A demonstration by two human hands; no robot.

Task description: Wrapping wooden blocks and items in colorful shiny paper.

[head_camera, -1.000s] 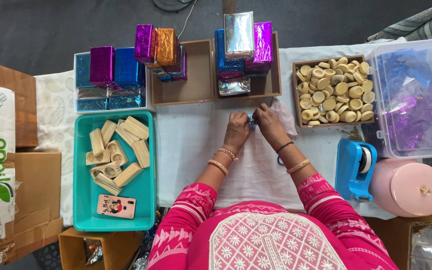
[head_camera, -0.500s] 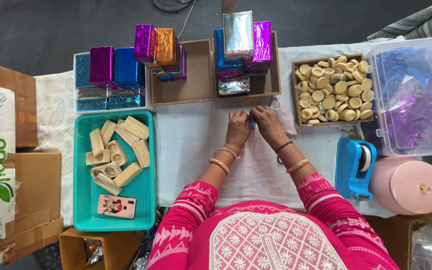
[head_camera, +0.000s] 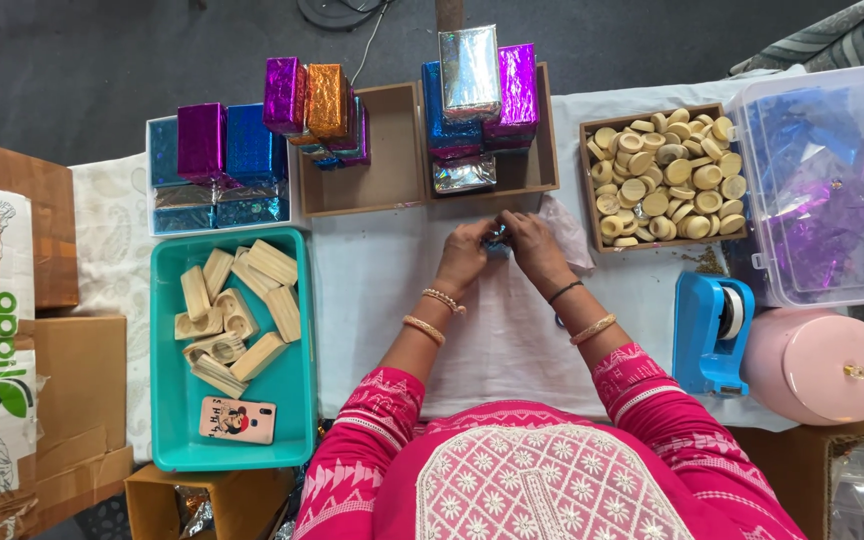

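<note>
Over the white-covered worktop (head_camera: 382, 290), the left hand (head_camera: 464, 255) and right hand (head_camera: 534, 248) meet, each grip pinching a small shiny blue foil-wrapped piece (head_camera: 497, 238) held between the fingertips; it is mostly hidden, so its shape cannot be told. Just beyond it stands a brown tray (head_camera: 542, 170) stacked with blue, silver and purple foil-wrapped boxes (head_camera: 477, 90).

Glossy foil-wrapped boxes (head_camera: 472, 70), matt raw wood blocks (head_camera: 237, 310), smooth plastic tray (head_camera: 297, 400), white cloth (head_camera: 382, 290).
</note>
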